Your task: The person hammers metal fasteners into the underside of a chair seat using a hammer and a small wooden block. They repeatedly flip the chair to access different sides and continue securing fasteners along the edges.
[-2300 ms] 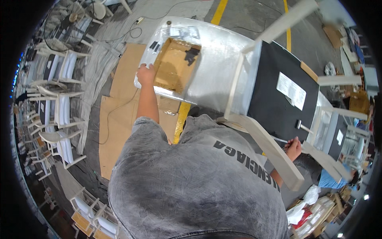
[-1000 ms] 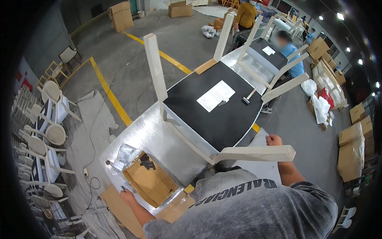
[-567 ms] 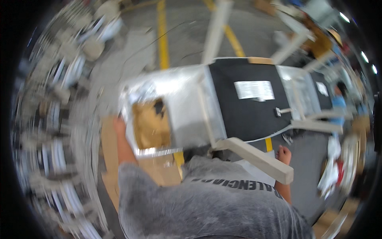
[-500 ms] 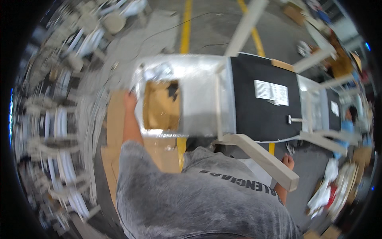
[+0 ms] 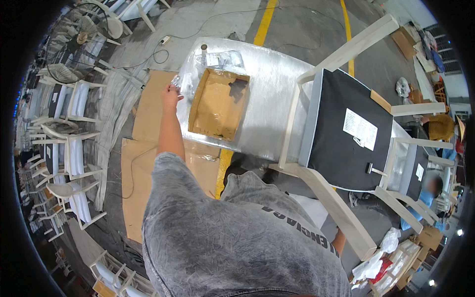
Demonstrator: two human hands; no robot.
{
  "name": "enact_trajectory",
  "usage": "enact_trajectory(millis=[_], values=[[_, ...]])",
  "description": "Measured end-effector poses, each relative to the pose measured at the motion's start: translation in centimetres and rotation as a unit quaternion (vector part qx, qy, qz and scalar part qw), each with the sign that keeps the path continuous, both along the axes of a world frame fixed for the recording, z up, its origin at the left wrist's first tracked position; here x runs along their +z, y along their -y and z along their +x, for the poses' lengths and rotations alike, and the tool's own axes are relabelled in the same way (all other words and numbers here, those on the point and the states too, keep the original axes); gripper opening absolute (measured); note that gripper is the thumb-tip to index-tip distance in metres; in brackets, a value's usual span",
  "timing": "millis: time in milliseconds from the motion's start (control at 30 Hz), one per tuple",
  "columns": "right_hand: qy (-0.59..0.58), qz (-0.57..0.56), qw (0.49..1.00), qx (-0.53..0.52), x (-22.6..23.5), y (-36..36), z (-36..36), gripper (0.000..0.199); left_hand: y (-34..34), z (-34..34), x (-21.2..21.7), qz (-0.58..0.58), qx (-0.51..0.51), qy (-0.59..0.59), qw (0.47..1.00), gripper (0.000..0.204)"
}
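Observation:
My left hand (image 5: 171, 94) reaches out to the left edge of a foil-covered table (image 5: 269, 94) and closes on a crumpled clear plastic bag (image 5: 179, 81). Just right of it sits a shallow cardboard tray (image 5: 217, 105). An upturned chair (image 5: 346, 133) with a black seat underside and pale wooden legs lies on the table's right part. My right hand (image 5: 339, 241) is almost hidden under the chair's nearest leg (image 5: 336, 210); only a sliver of it shows, so its grip cannot be seen.
More plastic bags (image 5: 222, 59) lie at the table's far end. A small hammer (image 5: 374, 170) rests on the seat. Cardboard sheets (image 5: 148, 148) cover the floor, with white chairs (image 5: 64, 148) and a fan (image 5: 74, 34) at left. Another person (image 5: 430, 190) works at right.
My head has swung, so the view has turned. My left hand has moved from the cardboard tray's corner out to the plastic bag at the table edge. The chair stays on the table.

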State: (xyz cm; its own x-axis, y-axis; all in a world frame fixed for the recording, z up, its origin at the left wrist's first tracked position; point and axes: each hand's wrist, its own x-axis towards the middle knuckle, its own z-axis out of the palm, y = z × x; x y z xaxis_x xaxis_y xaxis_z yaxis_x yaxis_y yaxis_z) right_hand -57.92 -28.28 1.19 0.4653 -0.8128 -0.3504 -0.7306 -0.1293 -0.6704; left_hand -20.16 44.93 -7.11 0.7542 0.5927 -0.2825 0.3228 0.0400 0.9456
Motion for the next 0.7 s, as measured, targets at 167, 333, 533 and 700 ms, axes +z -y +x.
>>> enact_trajectory(millis=[167, 333, 533, 700], values=[[-0.063, -0.001, 0.998, -0.024, 2.5, -3.3, 0.4, 0.037, -1.5, 1.4, -3.6, 0.102, -0.039, -0.032, 0.993, 0.024], [-0.036, 0.007, 0.999, 0.009, 1.4, -8.3, 0.5, 0.036, -4.1, 2.2, -4.9, 0.229, -0.183, -0.027, 0.956, 0.026], [-0.096, -0.031, 0.994, -0.030, 5.2, -9.7, -2.8, 0.035, 3.5, 0.5, -5.9, 0.366, -0.134, -0.074, 0.918, 0.027], [-0.070, 0.030, 0.997, -0.005, -0.1, -10.5, -1.3, 0.035, 8.9, 4.4, -3.5, 0.398, -0.261, -0.072, 0.876, 0.028]])
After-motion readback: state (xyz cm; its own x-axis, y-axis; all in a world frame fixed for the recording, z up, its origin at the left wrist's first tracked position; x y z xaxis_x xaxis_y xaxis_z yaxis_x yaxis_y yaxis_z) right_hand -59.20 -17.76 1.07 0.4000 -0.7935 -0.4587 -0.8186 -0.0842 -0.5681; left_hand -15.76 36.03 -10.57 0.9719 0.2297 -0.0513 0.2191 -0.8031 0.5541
